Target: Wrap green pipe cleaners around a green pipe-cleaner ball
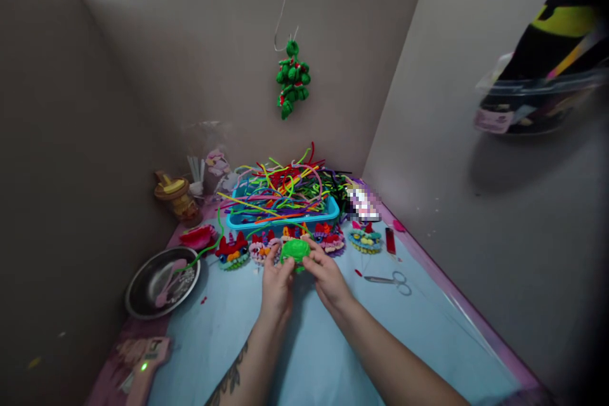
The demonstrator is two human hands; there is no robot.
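- Blue table cover [209,327]: spreads under both hands; gap beneath the held piece hard to judge.
- Blue tray [242,223], heaped with coloured stems: beyond the hands, straight ahead.
- Row of figures [233,251]: between tray and hands; middle ones partly hidden by the fingers.
- Left hand [280,279]: fingertips and thumb pinched on the piece's left end.
- Right hand [330,274]: matching pinch on the right end; neither hand nearer, both touching.
- Green piece [295,250]: at the fingertips, between the hands, just past the thumbs; longer axis runs roughly left to right.
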